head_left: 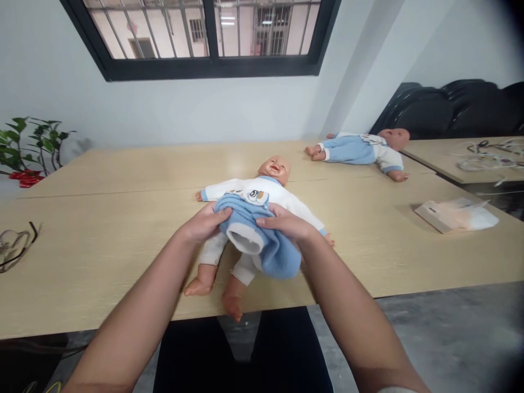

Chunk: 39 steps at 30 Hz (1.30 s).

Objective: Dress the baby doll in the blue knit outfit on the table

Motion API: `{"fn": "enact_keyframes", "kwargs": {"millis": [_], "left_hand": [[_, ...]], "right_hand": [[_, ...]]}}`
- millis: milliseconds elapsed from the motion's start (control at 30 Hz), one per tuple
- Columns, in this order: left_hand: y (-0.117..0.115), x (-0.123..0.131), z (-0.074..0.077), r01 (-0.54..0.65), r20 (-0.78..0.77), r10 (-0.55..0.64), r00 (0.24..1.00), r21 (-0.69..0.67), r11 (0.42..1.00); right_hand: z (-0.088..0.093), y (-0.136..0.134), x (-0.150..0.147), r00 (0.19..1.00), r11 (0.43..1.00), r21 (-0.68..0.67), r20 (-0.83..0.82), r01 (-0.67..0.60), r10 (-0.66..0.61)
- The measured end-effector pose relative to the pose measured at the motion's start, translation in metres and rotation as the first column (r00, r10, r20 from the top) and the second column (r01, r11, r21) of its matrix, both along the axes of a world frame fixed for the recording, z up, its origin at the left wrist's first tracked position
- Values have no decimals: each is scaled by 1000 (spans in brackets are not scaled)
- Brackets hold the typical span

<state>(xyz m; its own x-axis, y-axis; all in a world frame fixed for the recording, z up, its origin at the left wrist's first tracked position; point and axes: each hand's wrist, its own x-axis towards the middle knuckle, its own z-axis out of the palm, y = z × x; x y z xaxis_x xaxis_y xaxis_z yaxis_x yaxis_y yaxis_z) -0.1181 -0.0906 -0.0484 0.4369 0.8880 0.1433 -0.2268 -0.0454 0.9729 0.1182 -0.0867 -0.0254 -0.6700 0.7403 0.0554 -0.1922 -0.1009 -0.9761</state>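
A baby doll [275, 168] in a white top lies on its back on the table, head away from me and bare feet near the front edge. Over its legs I hold a pair of blue doll trousers [280, 256], bunched up, with one white cuff facing me as an open ring. My left hand [207, 221] grips the gathered fabric on the left, thumb on top. My right hand [284, 221] pinches the right side beside the cuff. The other trouser leg hangs down to the right. The doll's white-covered legs show below the cloth.
A second doll [356, 148] in blue trousers lies at the back right. Nearer on the right is an opened tissue pack [454, 215]. Eyeglasses [18, 243] rest at the left, and a potted plant [36, 144] stands beyond. Cables [487, 155] lie on the right-hand table [434, 158].
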Motion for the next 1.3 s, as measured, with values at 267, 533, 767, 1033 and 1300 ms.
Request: {"fn": "enact_keyframes", "kwargs": {"millis": [267,533,767,1033,1300], "left_hand": [[-3,-5,10,191,-168,-187,968,6,982],[-34,-5,21,106,-501,47,864,272,956],[-83,-3,20,-77,-646,370,668,435,897],[-138,6,18,452,-826,290,484,520,725],[-161,0,12,463,-850,311,425,500,732]], "right_hand": [[-1,8,5,996,989,121,-18,88,-87],[-11,7,6,999,999,10,-5,-43,43],[-8,10,-7,996,999,-22,87,-25,26],[13,1,-80,827,282,813,553,-510,-97],[2,-16,-102,657,-22,696,667,-718,-352]]}}
